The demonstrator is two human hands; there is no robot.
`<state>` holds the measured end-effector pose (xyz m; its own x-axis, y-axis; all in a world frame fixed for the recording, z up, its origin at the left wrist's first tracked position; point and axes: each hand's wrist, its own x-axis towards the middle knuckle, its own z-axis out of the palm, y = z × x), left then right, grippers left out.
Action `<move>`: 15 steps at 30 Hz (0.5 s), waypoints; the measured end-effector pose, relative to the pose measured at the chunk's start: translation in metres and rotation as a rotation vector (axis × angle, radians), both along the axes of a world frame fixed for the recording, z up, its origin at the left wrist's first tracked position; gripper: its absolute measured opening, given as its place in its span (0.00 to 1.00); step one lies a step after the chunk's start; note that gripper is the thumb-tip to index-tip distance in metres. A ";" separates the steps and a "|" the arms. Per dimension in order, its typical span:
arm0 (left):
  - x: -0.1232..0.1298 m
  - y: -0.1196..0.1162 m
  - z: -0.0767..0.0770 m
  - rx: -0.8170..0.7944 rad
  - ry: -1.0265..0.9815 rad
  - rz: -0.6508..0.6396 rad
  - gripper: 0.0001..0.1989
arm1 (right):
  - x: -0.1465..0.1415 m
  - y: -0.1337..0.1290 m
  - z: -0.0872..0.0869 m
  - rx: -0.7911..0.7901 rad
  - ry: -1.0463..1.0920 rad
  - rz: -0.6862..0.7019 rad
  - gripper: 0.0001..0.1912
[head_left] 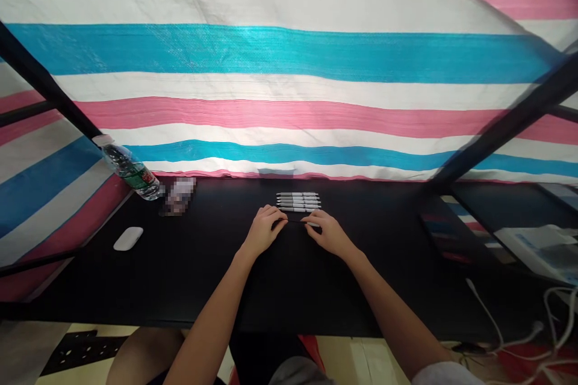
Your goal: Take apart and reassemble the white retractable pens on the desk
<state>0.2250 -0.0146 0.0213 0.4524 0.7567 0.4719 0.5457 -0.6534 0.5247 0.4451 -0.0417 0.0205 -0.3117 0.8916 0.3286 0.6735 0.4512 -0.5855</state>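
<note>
The left hand [264, 231] and right hand [327, 233] are both closed in a pinch on a thin dark rod [295, 221], which runs sideways between them, about equally near each. Its long axis parallels the row of white pens [298, 201] just beyond the fingers. A black desk [217, 289] lies beneath, a striped tarp [289, 54] behind.
</note>
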 end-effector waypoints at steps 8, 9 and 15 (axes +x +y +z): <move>-0.009 0.004 0.006 -0.047 -0.201 0.149 0.08 | 0.007 0.005 -0.006 -0.009 -0.016 -0.165 0.14; -0.009 0.004 0.005 -0.066 -0.222 0.154 0.08 | 0.007 0.005 -0.007 -0.007 -0.018 -0.180 0.13; -0.002 0.001 0.002 -0.146 -0.259 0.116 0.09 | 0.004 0.006 -0.014 0.047 -0.118 -0.214 0.07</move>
<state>0.2227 -0.0131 0.0230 0.2380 0.8645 0.4426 0.4478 -0.5021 0.7399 0.4491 -0.0360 0.0066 -0.1557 0.9259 0.3440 0.8194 0.3156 -0.4785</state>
